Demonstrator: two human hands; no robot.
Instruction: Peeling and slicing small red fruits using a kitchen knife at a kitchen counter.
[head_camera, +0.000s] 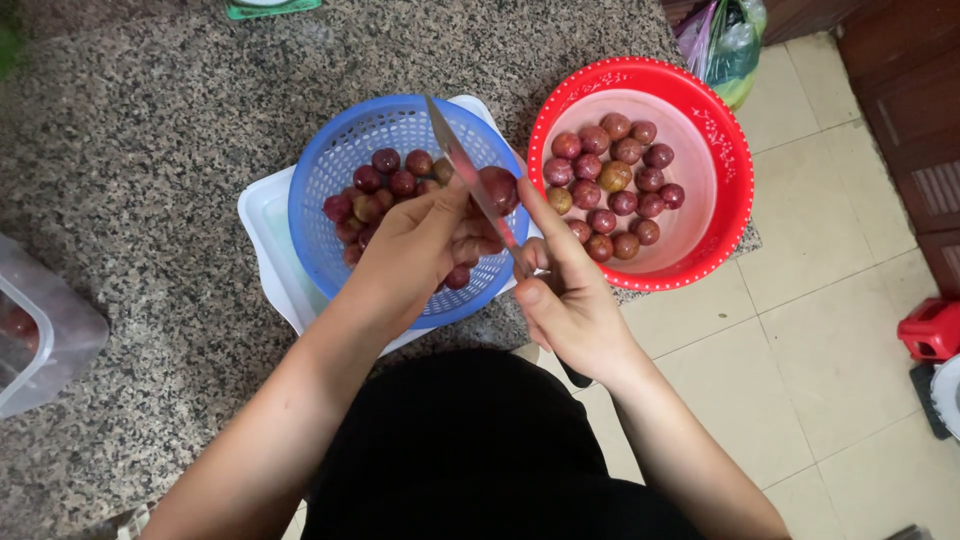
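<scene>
While my left hand (425, 235) closes around one round dark-red fruit (498, 188) and holds it above the near rim of the blue perforated plastic basket (330, 165), my right hand (570, 300) is clenched on the dark handle of a long steel-bladed kitchen knife (462, 170), index finger stretched along the blade. Blade runs up and away from me, its edge resting against the fruit's left side; whether it has entered the skin I cannot tell from this angle. Blue basket sits on a white rectangular plastic tray (262, 215), itself on the speckled grey granite surface (150, 150). It contains a cluster of similar dark-red fruits (385, 180), partly hidden by my left hand. To the right, a red round plastic basket (735, 170) overhangs the surface edge and carries roughly a dozen and a half fruits (612, 185), reddish to brownish, all looking whole. No cut halves visible in either basket, so I judge progress as early: one fruit in hand, both batches apparently untouched. A clear plastic container (45, 330) stands at the far left edge; contents indistinct.
</scene>
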